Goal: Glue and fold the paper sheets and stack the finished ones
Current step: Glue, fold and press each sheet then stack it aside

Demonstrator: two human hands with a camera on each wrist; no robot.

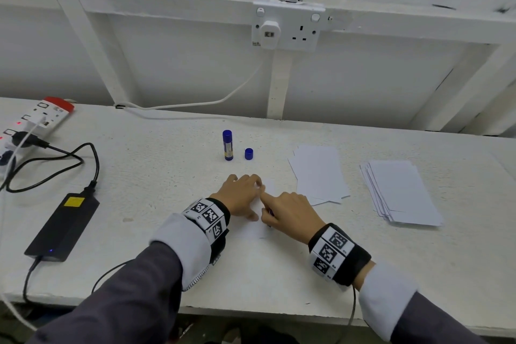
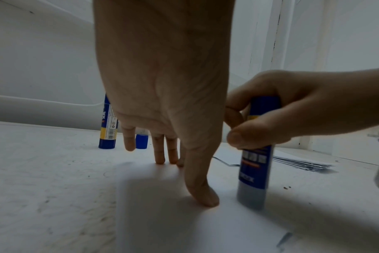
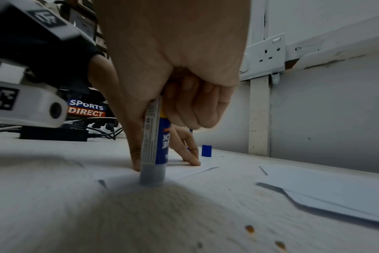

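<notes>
Fingertips of the left hand [image 2: 162, 82] press a white paper sheet [image 2: 184, 227] flat on the desk [image 1: 139, 176]. Beside them, the right hand [image 3: 173, 59] grips an uncapped blue glue stick [image 3: 154, 145] upright, tip on the sheet.

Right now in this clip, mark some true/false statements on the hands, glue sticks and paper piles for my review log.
1. The right hand grips a glue stick with its end down on the paper sheet. True.
2. The left hand is lifted clear of that sheet. False: its fingertips press on it.
3. A second glue stick stands upright on the table, a loose blue cap beside it. True.
4. Only one paper pile lies right of the hands. False: there are two, a near pile and a far pile.
</notes>
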